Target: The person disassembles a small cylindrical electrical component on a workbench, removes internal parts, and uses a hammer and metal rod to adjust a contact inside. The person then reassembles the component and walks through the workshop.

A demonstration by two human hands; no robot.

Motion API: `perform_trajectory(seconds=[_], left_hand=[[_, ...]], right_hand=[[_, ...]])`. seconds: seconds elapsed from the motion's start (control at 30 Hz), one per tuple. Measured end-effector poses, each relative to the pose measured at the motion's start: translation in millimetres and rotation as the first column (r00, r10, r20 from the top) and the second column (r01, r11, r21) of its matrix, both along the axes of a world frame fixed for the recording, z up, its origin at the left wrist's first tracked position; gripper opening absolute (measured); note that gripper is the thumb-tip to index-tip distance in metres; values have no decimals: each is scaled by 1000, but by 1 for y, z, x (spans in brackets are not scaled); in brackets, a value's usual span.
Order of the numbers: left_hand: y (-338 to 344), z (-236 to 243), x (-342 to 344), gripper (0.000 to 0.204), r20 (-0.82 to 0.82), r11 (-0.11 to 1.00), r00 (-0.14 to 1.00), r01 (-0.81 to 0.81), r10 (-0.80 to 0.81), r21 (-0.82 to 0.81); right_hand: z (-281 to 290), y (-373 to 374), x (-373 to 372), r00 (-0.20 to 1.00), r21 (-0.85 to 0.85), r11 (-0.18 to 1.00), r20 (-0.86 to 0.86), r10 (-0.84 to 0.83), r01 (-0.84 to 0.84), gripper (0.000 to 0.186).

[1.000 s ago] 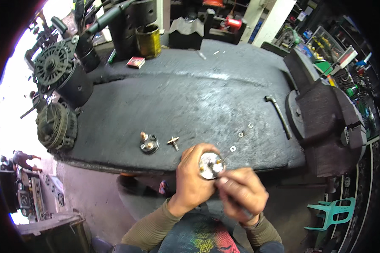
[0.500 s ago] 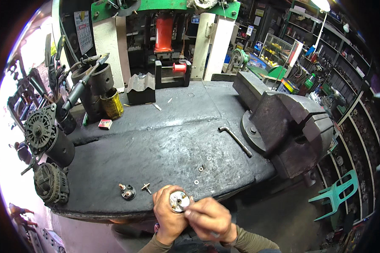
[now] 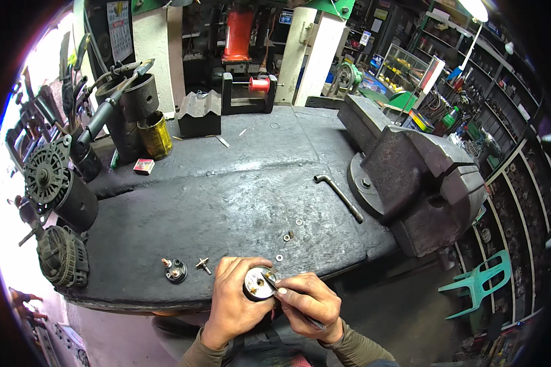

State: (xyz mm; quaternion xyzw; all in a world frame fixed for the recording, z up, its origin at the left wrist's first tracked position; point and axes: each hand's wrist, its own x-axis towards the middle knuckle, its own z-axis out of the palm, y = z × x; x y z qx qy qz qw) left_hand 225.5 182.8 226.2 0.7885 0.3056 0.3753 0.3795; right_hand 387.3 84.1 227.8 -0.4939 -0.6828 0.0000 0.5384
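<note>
Near the bench's front edge my left hand (image 3: 231, 300) is wrapped round a short metal cylinder (image 3: 254, 283), its pale round end face and central hole turned up. In my right hand (image 3: 309, 304) is a thin dark pointed tool (image 3: 269, 281), pinched with its tip at that end face; its exact kind is unclear. Left of my hands sit a round black cap with copper studs (image 3: 175, 271) and a small contact pin with a crosspiece (image 3: 203, 265). Beyond my hands lie a washer (image 3: 279, 257), another washer (image 3: 299, 222) and a small coil spring (image 3: 291, 233).
A heavy bench vise (image 3: 425, 183) fills the right side, beside a bent rod wrench (image 3: 340, 199). Alternators (image 3: 61, 257), a yellow can (image 3: 155, 136) and a matchbox (image 3: 144, 166) stand left. A green plastic chair (image 3: 480, 281) is on the floor at right.
The right hand has shifted slightly, and the dark pointed tool now shows clearly at the cylinder's face. The whole view has tilted a little, moving the bench items slightly left.
</note>
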Motion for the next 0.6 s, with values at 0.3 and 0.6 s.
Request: perform_trajectory(seconds=[0.3,0.6], left_hand=[[0,-4,12,35,35,996,998,-51,54,-78],[6,-7,23,39,75,993,995,-76,69,87]], right_hand=[[11,-1,0,1000,-46,999,-19,-19,19,30],[2,-4,5,997,4,999,50,54,-54,31]])
